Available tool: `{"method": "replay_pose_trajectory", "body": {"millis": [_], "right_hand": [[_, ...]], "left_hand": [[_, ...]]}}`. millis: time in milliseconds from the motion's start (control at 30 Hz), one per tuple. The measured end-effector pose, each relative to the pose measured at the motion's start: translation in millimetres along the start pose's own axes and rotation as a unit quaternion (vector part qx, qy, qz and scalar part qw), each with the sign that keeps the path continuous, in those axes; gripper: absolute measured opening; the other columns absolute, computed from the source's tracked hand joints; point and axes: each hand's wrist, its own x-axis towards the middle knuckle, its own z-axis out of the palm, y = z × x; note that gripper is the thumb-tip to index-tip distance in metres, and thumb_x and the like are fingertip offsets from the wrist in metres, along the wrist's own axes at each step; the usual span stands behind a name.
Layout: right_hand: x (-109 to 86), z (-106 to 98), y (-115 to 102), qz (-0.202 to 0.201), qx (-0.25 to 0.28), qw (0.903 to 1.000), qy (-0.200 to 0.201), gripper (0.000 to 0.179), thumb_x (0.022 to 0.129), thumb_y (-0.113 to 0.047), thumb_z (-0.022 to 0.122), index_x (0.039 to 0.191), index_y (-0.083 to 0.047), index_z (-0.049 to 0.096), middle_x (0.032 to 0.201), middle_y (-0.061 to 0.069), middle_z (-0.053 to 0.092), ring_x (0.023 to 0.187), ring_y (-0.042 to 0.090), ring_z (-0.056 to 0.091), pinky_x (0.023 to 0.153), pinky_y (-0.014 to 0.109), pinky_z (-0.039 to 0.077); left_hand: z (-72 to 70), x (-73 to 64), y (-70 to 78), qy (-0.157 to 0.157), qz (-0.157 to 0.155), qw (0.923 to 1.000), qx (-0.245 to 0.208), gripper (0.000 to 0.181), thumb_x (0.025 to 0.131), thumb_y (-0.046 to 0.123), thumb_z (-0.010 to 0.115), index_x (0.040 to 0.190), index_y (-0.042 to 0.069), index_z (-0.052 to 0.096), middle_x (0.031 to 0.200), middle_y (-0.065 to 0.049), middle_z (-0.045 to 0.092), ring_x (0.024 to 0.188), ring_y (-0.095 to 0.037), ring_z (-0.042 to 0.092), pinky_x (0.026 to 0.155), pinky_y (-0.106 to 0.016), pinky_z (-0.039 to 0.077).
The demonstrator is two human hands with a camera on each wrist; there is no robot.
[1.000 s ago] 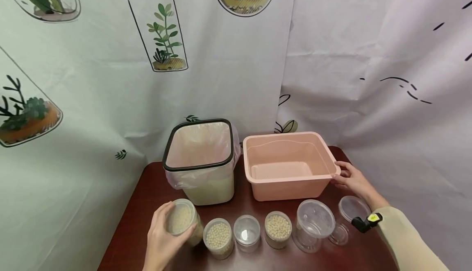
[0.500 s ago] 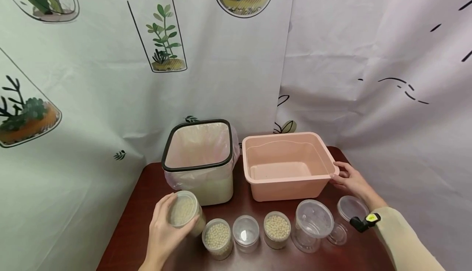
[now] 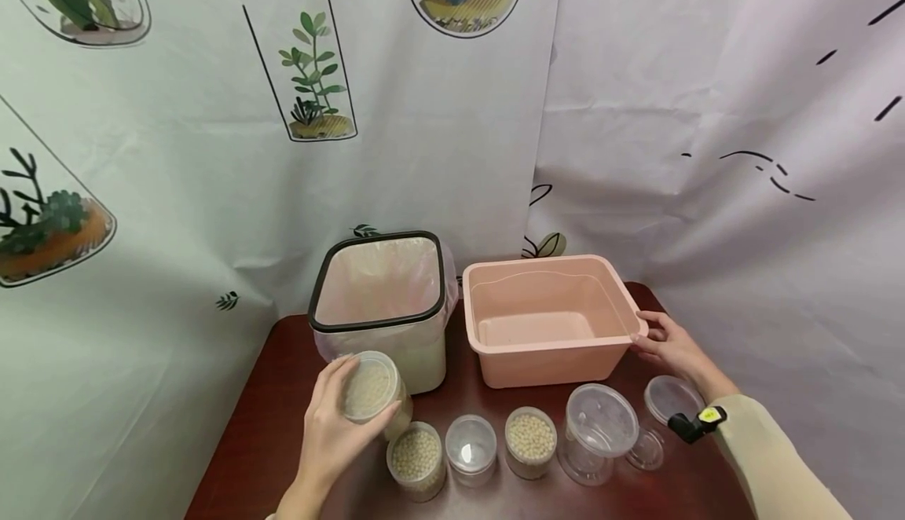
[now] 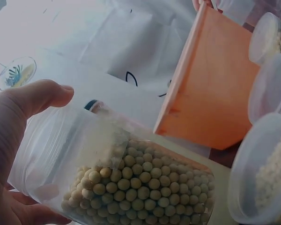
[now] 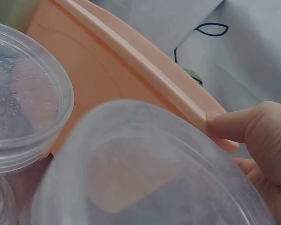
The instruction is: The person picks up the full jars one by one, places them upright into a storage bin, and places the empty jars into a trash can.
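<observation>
Fingers of the left hand are curling round a tall jar, spreading just as wide as it and gripping it near its hazy top, with the thumb lying along the near right side. Pale round beads are filling the lower part of this jar, which is leaning in front of a bin; whether its base is touching the dark red worktop, I cannot tell. The right hand is pinching the near right corner of a pink basin, its thumb pressing on the rim and its other fingers showing below, partly hidden in the right wrist view behind blurred clear plastic.

The basin is standing just to the right of the bin, which is wearing a black rim and a thin liner bag. In front of them, 4 more containers are standing in a row: a bead jar near the tall jar, then a small clear jar, a second jar of beads and a wide clear jar. Farther right, 2 clear lids are lying near the right wrist. A pale sleeve is covering that arm, and a patterned cloth is hanging behind everything.
</observation>
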Motion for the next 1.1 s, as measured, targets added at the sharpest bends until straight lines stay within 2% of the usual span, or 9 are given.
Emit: {"method": "replay_pose_trajectory", "body": {"millis": [200,600,767,933,1100], "right_hand": [[-0.8,-2,3,0.005,-0.012,0.9999,0.008,0.066,0.09,-0.013,0.061,0.139,0.006,0.022,0.117,0.034,0.05,0.089,0.022,0.063,0.077,0.034,0.052],[-0.3,-3,5,-0.012,0.017,0.9998,0.001,0.063,0.09,-0.008,0.06,0.138,0.008,0.022,0.113,0.028,0.052,0.088,0.016,0.062,0.079,0.035,0.051],[-0.5,-4,6,-0.014,0.016,0.9998,0.003,0.062,0.09,-0.008,0.06,0.138,0.008,0.023,0.115,0.03,0.051,0.088,0.015,0.062,0.08,0.036,0.051],[0.4,-4,7,-0.014,0.017,0.9998,0.004,0.063,0.09,-0.009,0.06,0.138,0.007,0.023,0.115,0.03,0.051,0.088,0.013,0.061,0.08,0.037,0.051],[0.2,-3,7,-0.015,0.011,0.9998,0.008,0.062,0.09,-0.009,0.06,0.138,0.007,0.024,0.115,0.03,0.051,0.089,0.014,0.061,0.08,0.037,0.051]], "left_hand": [[9.3,13.8,11.1,-0.02,0.002,0.9996,-0.02,0.08,0.049,0.023,0.09,0.118,-0.002,0.058,0.12,-0.017,0.053,0.108,-0.025,0.051,0.093,-0.013,0.033],[31.2,34.6,29.0,-0.024,0.03,0.9984,-0.042,0.077,0.052,0.027,0.089,0.118,0.001,0.059,0.12,-0.014,0.054,0.106,-0.023,0.054,0.089,-0.014,0.037],[39.3,41.4,35.3,-0.041,0.042,0.9966,-0.058,0.077,0.053,0.026,0.089,0.119,0.003,0.058,0.122,-0.013,0.053,0.105,-0.022,0.055,0.087,-0.016,0.041],[48.6,48.5,42.1,-0.067,0.03,0.9942,-0.078,0.076,0.055,0.026,0.089,0.121,0.004,0.057,0.123,-0.012,0.051,0.106,-0.025,0.054,0.087,-0.023,0.044],[59.8,55.1,48.9,-0.078,0.016,0.9923,-0.095,0.074,0.058,0.029,0.088,0.121,0.004,0.057,0.124,-0.01,0.05,0.106,-0.024,0.053,0.083,-0.033,0.047]]}}
